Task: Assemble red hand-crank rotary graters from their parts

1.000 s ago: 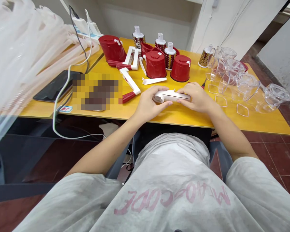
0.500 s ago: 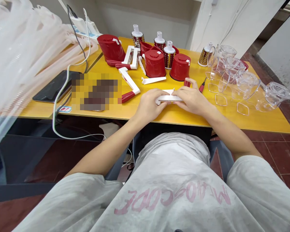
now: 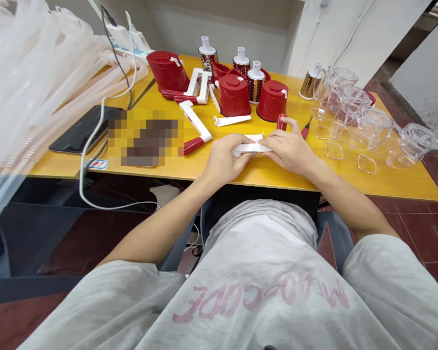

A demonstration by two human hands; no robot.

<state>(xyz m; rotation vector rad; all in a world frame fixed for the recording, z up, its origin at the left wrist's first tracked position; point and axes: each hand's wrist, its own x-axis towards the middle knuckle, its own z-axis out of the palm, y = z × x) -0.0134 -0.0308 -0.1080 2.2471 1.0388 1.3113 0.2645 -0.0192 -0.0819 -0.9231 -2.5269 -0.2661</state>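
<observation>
Both hands clamped on a white crank arm at the near edge of the yellow table (image 3: 277, 177).

Left hand (image 3: 224, 158) grips the left end of the white crank arm (image 3: 251, 147), fingers curled over it; right hand (image 3: 290, 148) pinches the right end, where a red handle (image 3: 282, 122) sticks up past the knuckles. Part is held just over the tabletop, can't tell if it's touching. Left of the hands: a second white arm with red grip (image 3: 196, 127), lying flat. Just behind: a loose white bar (image 3: 232, 120), then two red housings (image 3: 253, 98) side by side. Right of the hand: a small red screwdriver (image 3: 305, 128), then a cluster of clear hoppers (image 3: 365, 121). Far edge: metal grater drums (image 3: 241, 62) with white caps, another red housing (image 3: 168, 72) at far left.
</observation>
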